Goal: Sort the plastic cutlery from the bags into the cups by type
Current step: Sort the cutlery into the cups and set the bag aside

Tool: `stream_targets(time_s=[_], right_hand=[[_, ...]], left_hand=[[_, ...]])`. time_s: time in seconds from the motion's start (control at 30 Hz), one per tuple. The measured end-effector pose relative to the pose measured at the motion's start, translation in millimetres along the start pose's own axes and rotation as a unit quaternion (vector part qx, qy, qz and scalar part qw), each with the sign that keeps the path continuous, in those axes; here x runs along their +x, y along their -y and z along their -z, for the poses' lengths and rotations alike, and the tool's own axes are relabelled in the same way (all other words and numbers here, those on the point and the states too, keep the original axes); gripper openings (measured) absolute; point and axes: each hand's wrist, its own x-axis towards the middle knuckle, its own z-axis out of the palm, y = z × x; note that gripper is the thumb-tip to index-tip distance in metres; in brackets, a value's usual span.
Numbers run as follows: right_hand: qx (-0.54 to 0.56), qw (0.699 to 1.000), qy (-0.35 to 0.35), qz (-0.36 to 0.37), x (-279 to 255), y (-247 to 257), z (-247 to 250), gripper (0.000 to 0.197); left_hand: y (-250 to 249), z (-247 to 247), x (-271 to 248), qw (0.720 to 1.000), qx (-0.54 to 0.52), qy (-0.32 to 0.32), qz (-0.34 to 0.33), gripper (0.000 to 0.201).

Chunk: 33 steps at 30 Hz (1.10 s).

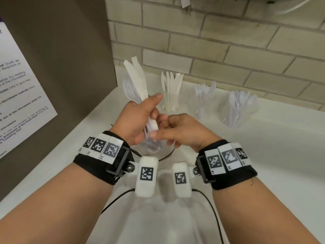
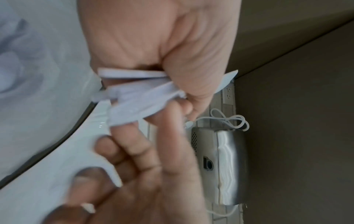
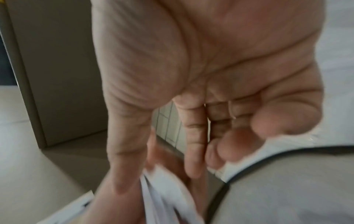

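My left hand grips a bundle of white plastic cutlery upright above the counter, knife blades pointing up, clear wrap showing behind them. My right hand meets the bundle's lower handle ends and pinches them between thumb and index finger. The left wrist view shows the left hand closed round the handles, with the right hand's fingers reaching in. Blurred handles lie under the right hand. Behind stand three clear cups: knives, forks, spoons.
A brown panel with a printed notice closes the left side. A brick wall runs behind the cups. The white counter stretches right of the hands. A black cable hangs near my wrists. A metal dispenser hangs on the wall.
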Motion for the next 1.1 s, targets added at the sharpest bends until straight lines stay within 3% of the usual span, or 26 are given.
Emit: stream_targets(time_s=[0.07,0.13,0.2,0.33,0.43,0.53,0.7,0.93,1.1], right_hand=[[0.041,0.996,-0.074,0.029,-0.3,5.2,10.2,0.032],[0.106,0.978,-0.163,0.070,0.5,13.3,15.1,0.031],[0.154,0.965,-0.189,0.093,1.8,22.0,15.2,0.029],[0.199,0.958,-0.190,0.076,7.9,27.6,9.2,0.045],[0.216,0.951,-0.209,0.076,11.6,24.1,7.8,0.028],[0.241,0.944,-0.208,0.085,11.7,21.2,9.0,0.012],[0.238,0.947,-0.193,0.096,10.9,20.3,9.9,0.011],[0.232,0.957,-0.144,0.099,9.9,16.4,13.7,0.010],[0.221,0.964,-0.119,0.086,16.0,9.2,21.2,0.006]], left_hand=[[2.9,7.0,2.1,0.999,0.034,-0.003,0.007,0.032],[6.1,9.2,0.0,0.998,0.050,0.037,0.031,0.029],[10.3,8.4,-3.0,0.994,0.058,0.078,0.049,0.036],[15.8,7.1,-5.9,0.988,0.065,0.124,0.072,0.043],[16.9,6.6,-8.5,0.983,0.078,0.151,0.074,0.047],[17.5,6.6,-7.7,0.986,0.079,0.131,0.062,0.048],[19.3,7.8,-5.2,0.991,0.099,0.075,0.043,0.034],[16.9,6.5,-6.6,0.990,0.118,0.069,0.033,0.030],[18.5,10.2,-3.1,0.990,0.112,0.073,0.041,0.037]])
